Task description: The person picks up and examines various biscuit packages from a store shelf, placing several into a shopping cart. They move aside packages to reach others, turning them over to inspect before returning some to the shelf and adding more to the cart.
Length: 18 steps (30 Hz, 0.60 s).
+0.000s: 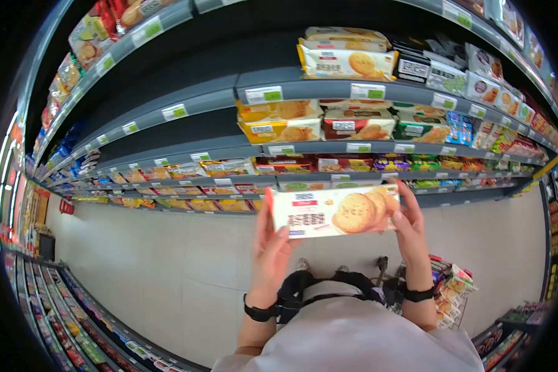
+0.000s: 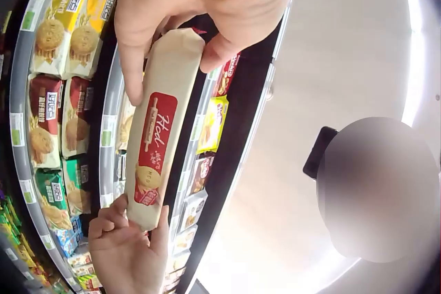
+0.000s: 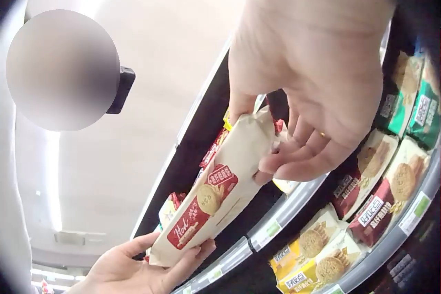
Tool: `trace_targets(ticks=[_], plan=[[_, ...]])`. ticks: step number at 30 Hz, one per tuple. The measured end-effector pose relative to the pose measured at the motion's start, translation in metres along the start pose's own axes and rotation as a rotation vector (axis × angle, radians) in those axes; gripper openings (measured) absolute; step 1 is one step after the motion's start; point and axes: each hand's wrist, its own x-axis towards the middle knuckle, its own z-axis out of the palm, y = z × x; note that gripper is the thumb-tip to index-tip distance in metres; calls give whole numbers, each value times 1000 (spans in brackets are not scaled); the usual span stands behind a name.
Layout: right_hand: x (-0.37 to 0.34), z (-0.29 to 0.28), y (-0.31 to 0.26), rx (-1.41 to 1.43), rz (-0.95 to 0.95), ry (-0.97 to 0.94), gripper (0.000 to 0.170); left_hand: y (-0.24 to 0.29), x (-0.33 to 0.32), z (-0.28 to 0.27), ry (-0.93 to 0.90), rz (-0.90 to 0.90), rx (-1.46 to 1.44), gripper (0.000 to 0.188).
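Observation:
A long white packet of biscuits [image 1: 319, 214] is held level between both hands in the head view, its printed face with round biscuits turned up. My left hand [image 1: 270, 245] grips the left end, thumb over the face. At the other end my right hand [image 1: 413, 230] pinches the packet between thumb and fingers. The left wrist view shows a side of the biscuit packet [image 2: 160, 149] with a red label, my left hand [image 2: 207, 1] near and my right hand [image 2: 127, 252] far. Seen from the right wrist, the right hand [image 3: 310, 87] has its fingers around the packet's end.
Ahead, a curved shelf [image 1: 204, 105] bears yellow biscuit packets [image 1: 348, 64], dark red packets [image 1: 358, 126] and green packets [image 1: 423, 128]. By the person's right side stands a basket [image 1: 457, 317] of packaged goods. Another shelf [image 1: 62, 304] runs along the left, across the tiled floor [image 1: 142, 260].

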Motion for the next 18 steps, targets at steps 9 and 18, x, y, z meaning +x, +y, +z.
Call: trace_targets(ticks=[9, 18], plan=[[4, -3, 3, -27, -154, -69, 57, 15, 6, 0, -108, 79, 69, 75], [-3, -19, 2, -87, -202, 22, 51, 9, 14, 8, -203, 31, 110, 83]])
